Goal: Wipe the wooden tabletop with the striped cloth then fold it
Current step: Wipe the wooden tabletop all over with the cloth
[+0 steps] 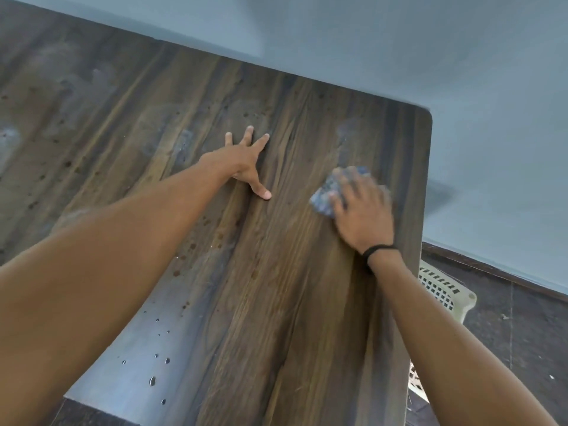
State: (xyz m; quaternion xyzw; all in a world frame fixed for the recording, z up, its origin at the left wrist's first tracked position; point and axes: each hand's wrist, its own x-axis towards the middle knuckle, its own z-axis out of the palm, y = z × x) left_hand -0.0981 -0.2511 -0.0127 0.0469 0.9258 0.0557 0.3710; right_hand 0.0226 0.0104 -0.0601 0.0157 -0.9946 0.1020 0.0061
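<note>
1. My left hand [242, 161] lies flat on the wooden bench [276, 287], arm stretched far forward. Its fingers [247, 135] are straight and splayed, the thumb is out to the side, and it holds nothing.
2. My right hand [362, 213] is on top of the striped cloth [325, 192]. The fingers are spread over the bunched fabric and press it down against the bench rather than closing round it.
3. The cloth sits near the far right corner of the bench, well apart from the left hand. Only its left and far edges show past my fingers.
4. The cloth reads as blue and pale, but it is blurred here, so I cannot make out the stripes themselves.
5. A black band [379, 250] circles my right wrist.
6. Bench surface: dark wood grain with scattered brown spots [190, 245] across the middle. Pale hazy patches [9, 142] show toward the left side.
7. Water droplets [152, 380] sit on the shiny strip near the bench's near left edge.
8. A grey-blue wall [399, 41] runs along the far edge of the bench.
9. A white plastic basket [442, 290] with a latticed side stands on the dark floor [507, 327] just beside the bench's right edge.
</note>
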